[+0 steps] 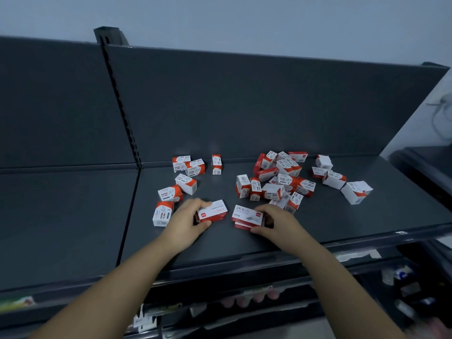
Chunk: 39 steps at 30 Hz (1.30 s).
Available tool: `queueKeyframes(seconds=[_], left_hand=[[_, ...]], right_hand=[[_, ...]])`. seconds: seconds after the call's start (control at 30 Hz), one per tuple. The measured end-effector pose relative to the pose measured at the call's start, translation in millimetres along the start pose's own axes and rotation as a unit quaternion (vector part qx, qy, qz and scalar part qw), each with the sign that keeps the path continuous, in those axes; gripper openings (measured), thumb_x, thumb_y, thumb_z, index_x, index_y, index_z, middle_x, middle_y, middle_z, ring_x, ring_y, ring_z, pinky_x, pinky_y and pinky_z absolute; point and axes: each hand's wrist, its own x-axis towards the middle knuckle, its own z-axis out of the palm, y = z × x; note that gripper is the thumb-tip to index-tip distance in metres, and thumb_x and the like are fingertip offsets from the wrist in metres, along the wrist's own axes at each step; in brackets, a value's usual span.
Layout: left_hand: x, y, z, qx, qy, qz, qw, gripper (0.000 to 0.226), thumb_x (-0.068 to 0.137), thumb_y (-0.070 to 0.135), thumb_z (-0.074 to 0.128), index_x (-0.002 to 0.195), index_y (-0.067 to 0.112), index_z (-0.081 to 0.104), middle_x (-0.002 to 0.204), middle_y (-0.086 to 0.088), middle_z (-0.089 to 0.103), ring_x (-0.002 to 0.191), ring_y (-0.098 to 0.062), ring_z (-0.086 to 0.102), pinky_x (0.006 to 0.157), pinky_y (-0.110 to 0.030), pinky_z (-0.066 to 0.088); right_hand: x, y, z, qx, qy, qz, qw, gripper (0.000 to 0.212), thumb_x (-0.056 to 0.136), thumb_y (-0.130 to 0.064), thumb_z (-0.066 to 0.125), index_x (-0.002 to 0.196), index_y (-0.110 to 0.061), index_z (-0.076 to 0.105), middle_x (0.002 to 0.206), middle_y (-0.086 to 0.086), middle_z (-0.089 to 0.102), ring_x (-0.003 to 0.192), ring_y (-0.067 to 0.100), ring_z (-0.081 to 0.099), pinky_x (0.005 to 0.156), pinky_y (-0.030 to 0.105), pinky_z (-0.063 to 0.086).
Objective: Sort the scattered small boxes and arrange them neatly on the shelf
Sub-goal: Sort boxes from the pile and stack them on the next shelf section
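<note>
My left hand (189, 220) is clamped on one flat staple box (213, 211), thumb on the near long edge, fingers over the far edge. My right hand (274, 222) is closed on a stack of two staple boxes (247, 216), the top one marked 24/6, thumb at the near right corner. Both lots sit at the front of the dark shelf (244, 243), close to each other but not touching.

The rest is still scattered. A loose group of paper clip boxes (170, 192) lies to the left, some on their sides, one standing upright (216, 164) near the back panel. A bigger jumbled heap (278, 177) sits right of centre, boxes leaning on each other, both kinds mixed. A few strays (355, 190) are far right. I judge sorting barely begun.

Handling, my guess: thin card boxes, stiff enough to pinch but crushable at the flaps. Staple boxes are likely dense and heavy for their size; clip boxes lighter, and may rattle and shift inside. The card looks smooth, so a stack can slide apart. Best grip is across the long sides, thumb against fingers, low on the stack so the bottom box comes along. Avoid squeezing the end flaps, they could pop open. The shelf looks slick, so pushing boxes into a row should work too.
</note>
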Motion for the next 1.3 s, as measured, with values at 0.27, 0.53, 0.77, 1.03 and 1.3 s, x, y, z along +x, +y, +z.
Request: queueKeyframes(seconds=[0.27, 0.53, 0.77, 1.03, 1.3], left_hand=[[-10, 11, -2, 0.013, 0.006, -0.041, 0.999, 0.043, 0.088, 0.008, 0.068, 0.127, 0.022, 0.055, 0.131, 0.006, 0.056, 0.121, -0.007, 0.05, 0.102, -0.019, 0.036], [-20, 20, -10, 0.068, -0.005, -0.076, 0.995, 0.049, 0.085, 0.017, 0.073, 0.131, 0.024, 0.055, 0.129, 0.007, 0.058, 0.119, -0.009, 0.053, 0.102, -0.023, 0.041], [-48, 22, -45, 0.044, 0.029, -0.045, 0.998, 0.048, 0.082, 0.016, 0.077, 0.125, 0.029, 0.061, 0.124, 0.013, 0.063, 0.114, -0.002, 0.058, 0.1, -0.022, 0.045], [-100, -1, -127, -0.032, 0.091, -0.069, 0.993, 0.05, 0.078, 0.013, 0.08, 0.111, 0.04, 0.054, 0.114, 0.017, 0.065, 0.11, -0.004, 0.061, 0.1, -0.033, 0.05], [-180, -60, -242, -0.049, 0.119, -0.107, 0.986, 0.045, 0.079, 0.011, 0.079, 0.11, 0.029, 0.051, 0.113, 0.009, 0.067, 0.108, -0.008, 0.064, 0.099, -0.04, 0.051]], right_hand=[[0, 9, -7, 0.008, -0.042, -0.017, 0.999, 0.05, 0.087, -0.026, 0.073, 0.133, -0.024, 0.052, 0.131, -0.007, 0.058, 0.112, 0.007, 0.058, 0.1, 0.029, 0.049], [1, 4, -9, -0.104, -0.045, -0.1, 0.988, 0.039, 0.09, -0.04, 0.066, 0.124, -0.024, 0.058, 0.115, -0.004, 0.064, 0.102, 0.012, 0.06, 0.087, 0.032, 0.051], [0, -21, -9, -0.04, 0.003, -0.121, 0.992, 0.045, 0.088, -0.035, 0.07, 0.131, -0.026, 0.059, 0.118, -0.012, 0.064, 0.089, 0.0, 0.06, 0.072, 0.011, 0.046], [5, -98, 33, 0.03, -0.011, -0.199, 0.979, 0.047, 0.084, -0.028, 0.075, 0.129, -0.028, 0.062, 0.115, -0.015, 0.064, 0.097, 0.009, 0.061, 0.084, 0.031, 0.055], [10, -227, 114, 0.114, -0.048, -0.206, 0.971, 0.036, 0.085, -0.023, 0.074, 0.118, -0.034, 0.065, 0.107, -0.017, 0.062, 0.097, 0.009, 0.062, 0.089, 0.033, 0.054]])
